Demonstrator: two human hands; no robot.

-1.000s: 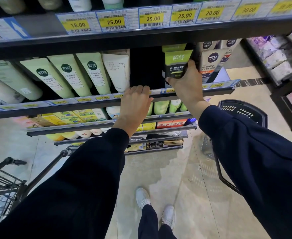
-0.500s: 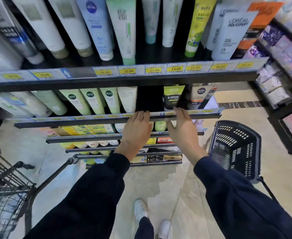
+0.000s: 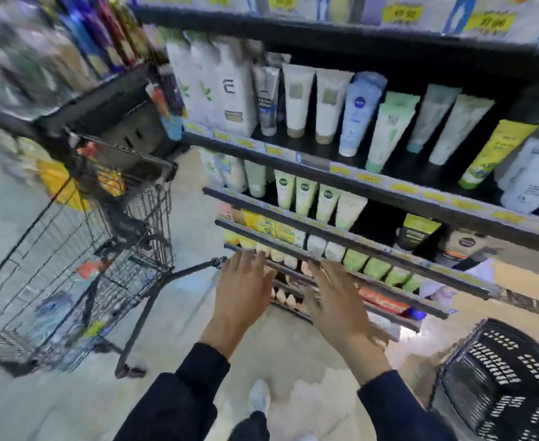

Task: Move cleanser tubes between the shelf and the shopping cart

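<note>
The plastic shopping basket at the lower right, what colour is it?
Black, with rows of small slots; the perforated plastic basket shows only in the head view.

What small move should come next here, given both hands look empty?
Probably reach the left hand into the shopping cart for another tube: both it and the right hand are open and empty, and blurred items lie in the cart beside the shelf.

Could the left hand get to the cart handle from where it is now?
Probably yes. The left hand is open and empty, the cart handle sits just to its left, and nothing lies between them, though the frame is blurred.
</note>
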